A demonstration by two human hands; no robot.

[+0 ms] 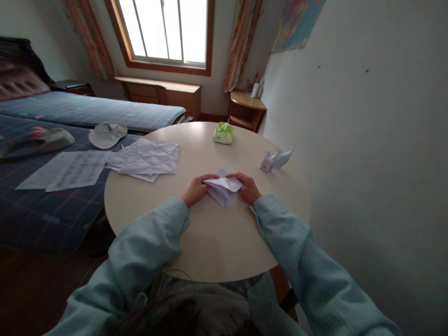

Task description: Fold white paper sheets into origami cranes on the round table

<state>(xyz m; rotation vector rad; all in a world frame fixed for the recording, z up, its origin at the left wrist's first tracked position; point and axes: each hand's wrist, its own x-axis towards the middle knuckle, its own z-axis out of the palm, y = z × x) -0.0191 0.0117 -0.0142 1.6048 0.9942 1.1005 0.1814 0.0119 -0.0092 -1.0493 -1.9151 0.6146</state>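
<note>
A folded sheet of white paper (224, 190) is held between my two hands over the middle of the round table. Its layers stand partly apart, with one point toward me and another pointing away. My left hand (196, 189) is closed on the paper's left corner, thumb on top. On the right corner my right hand (248, 186) grips in the same way, its thumb near the middle fold. The undersides of the fingers are hidden by the paper. Beyond my right hand stands a folded white paper figure (276, 160) with a pointed end.
Creased paper sheets (150, 156) lie at the round table's (210, 247) left edge. Printed sheets (70, 170) and a pale cap (108, 134) rest on the bed (45, 219). A green tissue pack (224, 134) sits at the far edge. A wall (367, 163) rises on the right.
</note>
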